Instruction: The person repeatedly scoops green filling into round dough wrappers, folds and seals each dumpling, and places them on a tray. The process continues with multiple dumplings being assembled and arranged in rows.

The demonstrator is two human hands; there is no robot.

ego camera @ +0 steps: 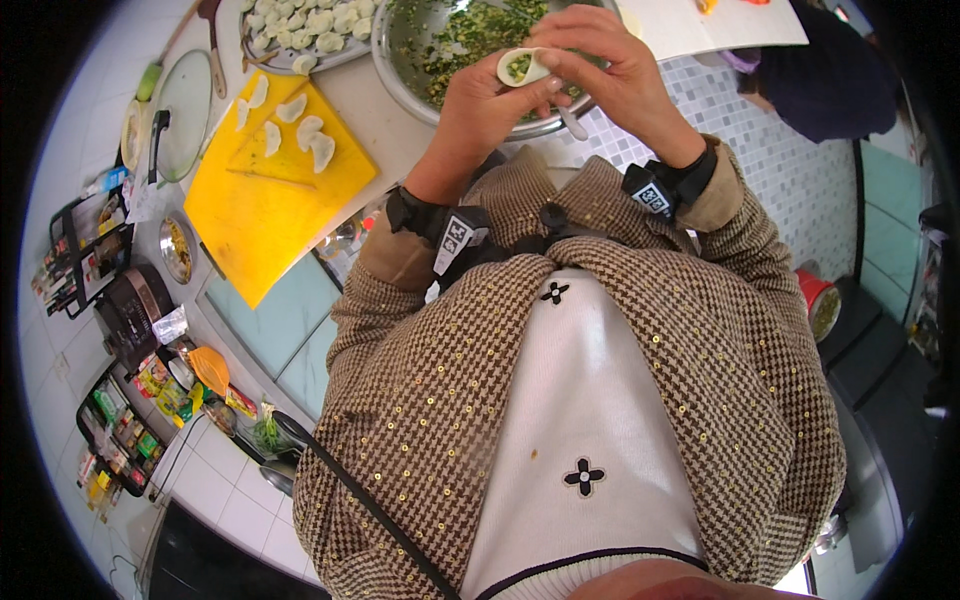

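Note:
Between the fingers of my left hand (484,101) and my right hand (600,56) is a round dough wrapper (535,71), partly folded, with chopped green filling (517,69) showing inside. Both hands are above the near right side of a steel bowl (411,105). The bowl holds a loose green and yellow filling mixture (469,41). A pale utensil handle (573,124) sticks out below my right fingers; whether that hand grips it is hidden. Left of the bowl, several pale dough pieces (290,109) lie on a yellow cutting board (247,225).
A tray (352,54) of dumplings (300,26) stands beyond the board. Further left are a glass lid (187,105) and a small metal bowl (192,259) of food. A white board (720,34) juts out at the upper right, near another person (825,86).

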